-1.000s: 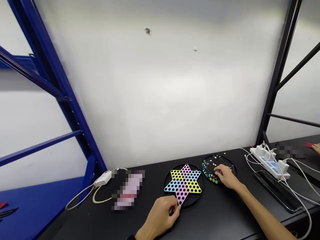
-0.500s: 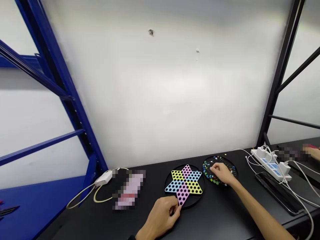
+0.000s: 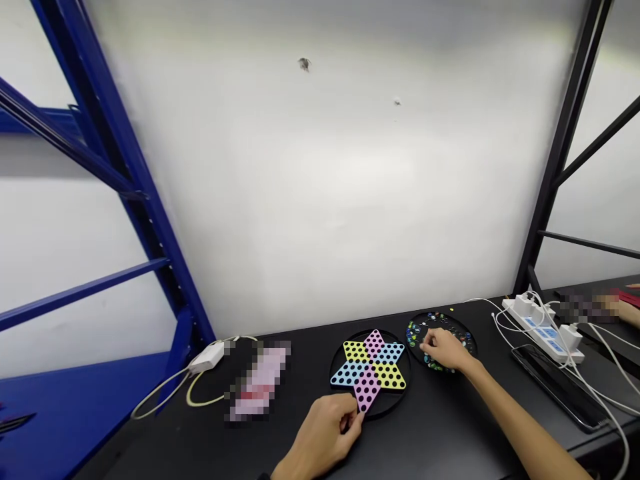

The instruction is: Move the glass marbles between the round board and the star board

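Note:
A star-shaped Chinese checkers board with pink, yellow and blue points and black holes lies in a round black tray. My left hand is closed at the board's near edge, thumb and fingers pinching beside the lowest pink point. To the right, a second round black tray holds many glass marbles, blue, green, clear and other colours. Above these marbles my right hand is closed, with thumb and fingertips together. Whatever lies between those fingertips is too small to make out.
A white power strip with plugs and cables lies right of the trays, beside a black phone. Leftward are a blurred pink item and a white adapter with a cable. Another person's hand shows at far right.
My right hand's fingertips have dipped slightly toward the marbles and drawn closer together. My left hand stays at the board's edge. The other person's hand at far right has shifted.

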### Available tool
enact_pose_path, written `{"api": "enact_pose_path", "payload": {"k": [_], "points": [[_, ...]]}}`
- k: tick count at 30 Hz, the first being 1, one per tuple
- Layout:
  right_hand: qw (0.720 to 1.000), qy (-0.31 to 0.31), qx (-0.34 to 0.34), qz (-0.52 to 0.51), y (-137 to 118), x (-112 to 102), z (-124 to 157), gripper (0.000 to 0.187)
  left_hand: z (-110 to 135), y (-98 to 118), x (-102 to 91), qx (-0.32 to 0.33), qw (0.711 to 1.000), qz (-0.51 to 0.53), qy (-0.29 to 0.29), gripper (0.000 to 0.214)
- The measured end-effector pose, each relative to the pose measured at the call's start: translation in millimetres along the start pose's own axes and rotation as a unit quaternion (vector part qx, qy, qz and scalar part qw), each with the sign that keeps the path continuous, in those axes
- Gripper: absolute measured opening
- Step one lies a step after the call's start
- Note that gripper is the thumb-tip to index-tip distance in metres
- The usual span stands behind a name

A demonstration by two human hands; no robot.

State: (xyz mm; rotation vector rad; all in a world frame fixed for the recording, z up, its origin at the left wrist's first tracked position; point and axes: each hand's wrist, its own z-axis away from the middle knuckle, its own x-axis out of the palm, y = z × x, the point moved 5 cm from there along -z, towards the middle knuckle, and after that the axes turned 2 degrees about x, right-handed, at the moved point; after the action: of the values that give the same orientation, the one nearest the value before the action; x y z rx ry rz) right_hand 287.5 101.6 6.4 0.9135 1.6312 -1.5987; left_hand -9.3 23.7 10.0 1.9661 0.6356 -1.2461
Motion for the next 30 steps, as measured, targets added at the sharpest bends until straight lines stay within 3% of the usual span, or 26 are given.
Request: {"api": "enact_pose_path", "payload": {"k": [5,13,21,23,25,28,30], "points": [[0.996,-0.059,-0.002,0.066,-4.4,1.0,11.2,0.015,0.3,1.2,-0.7,-0.003,1.000,0.004,0.000,0.028],[0.996,-0.068,-0.026,0.044,7.4,-4.7,18.5,0.030,1.0,-0.4,-2.3,-0.006,1.000,0.008,0.006,0.028],[0.998,-0.042,-0.044,0.023,17.5,-1.7,22.3,0.017,1.1,0.2,-1.7,-0.007,1.000,0.009,0.007,0.028],[0.997,-0.028,-0.056,-0.040,15.5,-0.3,20.0,0.014,1.4,0.0,-1.8,-0.004,1.000,0.014,0.014,0.028],[0.984,0.000,-0.051,-0.173,17.2,-3.5,13.4,0.018,1.4,-0.5,-1.5,-0.004,1.000,0.015,0.014,0.028],[0.904,0.068,0.013,-0.422,35.1,-15.7,-3.3,0.024,1.5,-0.8,-0.8,-0.006,1.000,0.011,0.006,0.028],[0.878,0.112,0.070,-0.459,53.5,-25.0,-15.1,0.027,1.7,-0.9,-0.5,-0.007,1.000,0.010,0.003,0.028]]}}
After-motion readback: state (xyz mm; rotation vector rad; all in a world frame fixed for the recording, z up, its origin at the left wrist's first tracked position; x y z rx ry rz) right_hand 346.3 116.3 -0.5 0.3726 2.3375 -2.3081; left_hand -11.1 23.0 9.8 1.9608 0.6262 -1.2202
